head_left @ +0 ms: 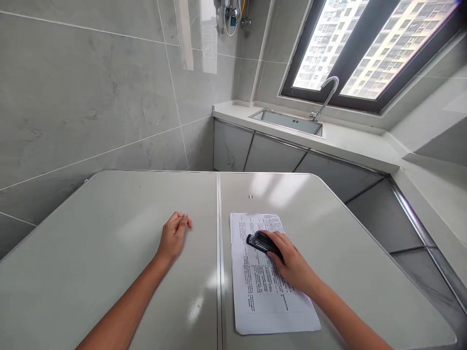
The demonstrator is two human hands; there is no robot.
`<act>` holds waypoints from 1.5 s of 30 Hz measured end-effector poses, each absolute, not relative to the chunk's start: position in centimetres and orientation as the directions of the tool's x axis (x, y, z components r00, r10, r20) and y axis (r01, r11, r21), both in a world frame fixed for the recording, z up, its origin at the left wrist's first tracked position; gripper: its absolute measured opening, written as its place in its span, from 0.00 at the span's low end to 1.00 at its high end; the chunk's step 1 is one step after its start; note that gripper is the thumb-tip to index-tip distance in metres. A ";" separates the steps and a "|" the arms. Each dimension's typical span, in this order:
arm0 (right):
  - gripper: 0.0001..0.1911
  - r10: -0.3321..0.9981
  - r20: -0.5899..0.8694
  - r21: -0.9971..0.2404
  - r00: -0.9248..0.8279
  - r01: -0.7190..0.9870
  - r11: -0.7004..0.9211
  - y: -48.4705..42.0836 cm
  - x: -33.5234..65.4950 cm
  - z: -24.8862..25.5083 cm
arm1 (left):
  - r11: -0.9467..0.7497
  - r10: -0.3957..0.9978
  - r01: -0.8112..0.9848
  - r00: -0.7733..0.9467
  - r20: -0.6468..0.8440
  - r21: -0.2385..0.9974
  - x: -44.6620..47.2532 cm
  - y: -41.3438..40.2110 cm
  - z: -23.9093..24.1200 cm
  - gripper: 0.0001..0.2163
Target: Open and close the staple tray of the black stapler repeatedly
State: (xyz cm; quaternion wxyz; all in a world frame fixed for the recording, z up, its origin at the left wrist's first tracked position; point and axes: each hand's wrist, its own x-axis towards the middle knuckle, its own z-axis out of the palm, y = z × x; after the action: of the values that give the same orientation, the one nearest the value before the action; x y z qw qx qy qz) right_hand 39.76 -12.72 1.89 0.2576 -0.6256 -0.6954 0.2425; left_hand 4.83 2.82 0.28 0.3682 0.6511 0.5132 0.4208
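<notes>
A black stapler (263, 244) lies over the upper part of some printed white sheets (272, 311), with my right hand (290, 260) wrapped round its rear end. Its front end points to the left, above the lines of text. The sheets rest on the right half of the pale table (175, 311); whether they are one sheet or more is hard to tell, though the edges look doubled. My left hand (175, 235) rests on the table's left half in a loose fist, apart from the paper, with nothing showing in it.
A small shiny bit (250, 197), too small to name, lies beyond the paper. A metal-edged seam (219, 262) divides the table lengthwise. Past the far edge stand a counter (357, 141) with a sink (288, 120) and a faucet (328, 95), below a window.
</notes>
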 end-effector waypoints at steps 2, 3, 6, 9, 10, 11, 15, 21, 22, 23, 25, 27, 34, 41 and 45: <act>0.30 0.995 0.076 -0.683 -0.070 0.723 0.103 -12.2 41.1 2.6 | -0.126 0.992 0.193 0.015 0.125 0.973 4.6 3.2 0.1 0.25; 0.30 0.992 0.122 -0.696 -0.031 0.710 0.108 -11.5 41.8 3.1 | -0.090 0.996 0.090 -0.023 0.092 0.992 4.5 3.4 0.1 0.26; 0.18 0.951 0.291 -0.674 0.108 0.729 0.123 -7.5 43.0 4.7 | -0.024 1.000 -0.200 -0.017 0.022 0.980 4.0 3.9 0.0 0.28; 0.09 0.957 0.289 -0.588 0.018 0.792 0.163 -1.7 43.0 5.2 | 0.040 0.998 -0.383 0.066 -0.015 0.923 3.3 4.3 0.1 0.29; 0.10 0.962 0.273 -0.582 0.000 0.796 0.165 0.3 42.8 4.9 | 0.075 0.995 -0.436 0.094 -0.038 0.897 3.1 4.5 0.2 0.29; 0.12 0.968 0.250 -0.571 -0.008 0.806 0.155 2.2 42.6 4.5 | 0.117 0.990 -0.488 0.124 -0.063 0.865 2.9 4.6 0.3 0.29; 0.14 0.992 0.122 -0.522 -0.025 0.848 0.086 7.4 42.1 2.1 | 0.234 0.969 -0.650 0.216 -0.120 0.723 2.1 5.0 0.6 0.29; 0.09 0.995 0.082 -0.513 -0.054 0.854 0.089 9.3 42.0 1.1 | 0.238 0.971 -0.785 0.211 -0.115 0.572 1.7 5.7 0.8 0.28; 0.09 0.996 0.075 -0.519 -0.058 0.850 0.088 9.6 41.6 1.3 | 0.234 0.972 -0.801 0.208 -0.110 0.551 1.7 5.8 0.8 0.28; 0.09 0.996 0.070 -0.526 -0.064 0.845 0.091 9.9 41.0 1.5 | 0.232 0.972 -0.814 0.209 -0.105 0.532 1.7 5.8 0.7 0.28; 0.10 0.994 0.067 -0.543 -0.086 0.832 0.109 10.8 38.9 2.1 | 0.241 0.970 -0.829 0.226 -0.093 0.504 1.7 5.8 0.6 0.28; 0.11 0.990 0.074 -0.558 -0.121 0.818 0.142 12.1 35.9 2.6 | 0.257 0.965 -0.831 0.249 -0.083 0.493 1.7 5.8 0.5 0.28; 0.14 0.968 0.072 -0.570 -0.241 0.787 0.238 17.1 22.7 2.6 | 0.255 0.965 -0.825 0.252 -0.074 0.504 1.6 5.5 0.6 0.27; 0.15 0.970 0.060 -0.571 -0.237 0.789 0.228 19.2 17.6 1.5 | 0.264 0.962 -0.808 0.260 -0.084 0.527 1.8 5.6 0.5 0.28; 0.13 0.979 0.055 -0.566 -0.196 0.802 0.192 19.2 17.9 1.0 | 0.277 0.956 -0.808 0.286 -0.065 0.520 1.9 5.6 0.4 0.28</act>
State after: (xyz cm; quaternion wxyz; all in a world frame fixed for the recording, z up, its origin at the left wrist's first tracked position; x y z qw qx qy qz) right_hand 17.91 19.19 0.98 0.2085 -0.5989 -0.7435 0.2125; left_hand 1.93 5.59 0.44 0.7769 0.1982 0.1868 0.5676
